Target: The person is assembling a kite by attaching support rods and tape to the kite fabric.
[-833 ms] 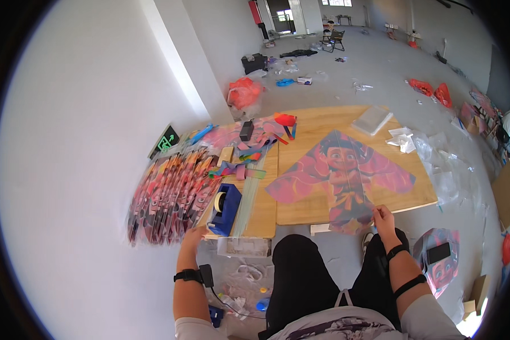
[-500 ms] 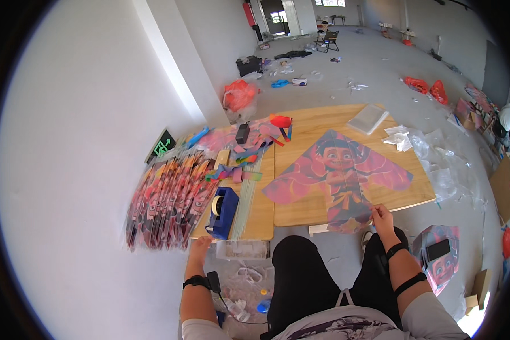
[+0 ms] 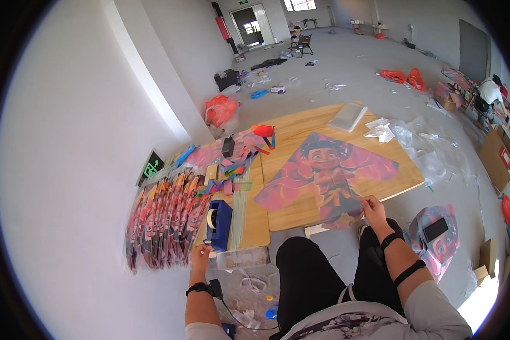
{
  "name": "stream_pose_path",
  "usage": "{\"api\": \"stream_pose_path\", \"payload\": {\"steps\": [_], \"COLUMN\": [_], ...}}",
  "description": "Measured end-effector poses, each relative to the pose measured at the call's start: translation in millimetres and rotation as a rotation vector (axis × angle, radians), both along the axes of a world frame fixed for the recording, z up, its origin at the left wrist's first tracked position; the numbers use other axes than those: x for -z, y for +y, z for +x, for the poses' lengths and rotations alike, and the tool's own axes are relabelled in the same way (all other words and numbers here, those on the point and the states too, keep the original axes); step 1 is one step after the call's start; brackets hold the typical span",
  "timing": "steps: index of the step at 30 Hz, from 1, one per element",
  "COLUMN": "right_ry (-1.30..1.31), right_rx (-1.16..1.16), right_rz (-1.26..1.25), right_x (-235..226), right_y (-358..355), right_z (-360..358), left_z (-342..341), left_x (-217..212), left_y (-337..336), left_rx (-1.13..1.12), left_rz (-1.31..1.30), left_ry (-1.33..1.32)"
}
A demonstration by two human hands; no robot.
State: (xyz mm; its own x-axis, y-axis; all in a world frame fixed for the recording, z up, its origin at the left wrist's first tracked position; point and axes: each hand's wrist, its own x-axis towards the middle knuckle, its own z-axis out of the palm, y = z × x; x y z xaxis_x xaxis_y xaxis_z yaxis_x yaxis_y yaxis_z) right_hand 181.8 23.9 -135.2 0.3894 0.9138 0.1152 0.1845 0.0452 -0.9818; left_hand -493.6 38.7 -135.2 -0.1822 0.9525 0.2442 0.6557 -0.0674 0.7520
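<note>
A kite sheet [image 3: 328,178] with a cartoon figure and pink-purple wings lies flat on the wooden table, its lower tail reaching over the near edge. My right hand [image 3: 375,212] pinches the right edge of that tail. At the table's near left corner stands a blue tape dispenser [image 3: 221,224] holding a roll of tape [image 3: 211,219]. Close to the dispenser's front end is my left hand [image 3: 200,258], fingers drawn together; what lies between them is too small to make out. Pale thin rods [image 3: 242,218] lie right of the dispenser.
Several folded, bagged kites [image 3: 161,221] hang over the table's left side. Colourful ribbons [image 3: 232,184] and a black box [image 3: 228,147] lie behind the dispenser. A stack of clear bags [image 3: 347,117] sits at the far edge. A phone [image 3: 435,229] rests on kite sheets at right.
My view has turned a little, shifting the scene. The left hand's fingers have come up from the table edge to the dispenser's front end. My right hand keeps its hold on the kite.
</note>
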Motion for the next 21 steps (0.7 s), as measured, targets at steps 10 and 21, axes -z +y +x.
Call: {"api": "stream_pose_path", "payload": {"steps": [10,21], "right_ry": [0.094,-0.075], "right_rx": [-0.133,-0.494], "right_rz": [0.054,0.071], "right_x": [-35,-145], "right_y": [-24,-55], "right_z": [-1,-54], "left_z": [3,167], "left_x": [-50,-191], "left_y": [-1,-76], "left_rx": [-0.07,0.426], "left_rz": [-0.139,0.09], "left_ry": [0.661,0.074]}}
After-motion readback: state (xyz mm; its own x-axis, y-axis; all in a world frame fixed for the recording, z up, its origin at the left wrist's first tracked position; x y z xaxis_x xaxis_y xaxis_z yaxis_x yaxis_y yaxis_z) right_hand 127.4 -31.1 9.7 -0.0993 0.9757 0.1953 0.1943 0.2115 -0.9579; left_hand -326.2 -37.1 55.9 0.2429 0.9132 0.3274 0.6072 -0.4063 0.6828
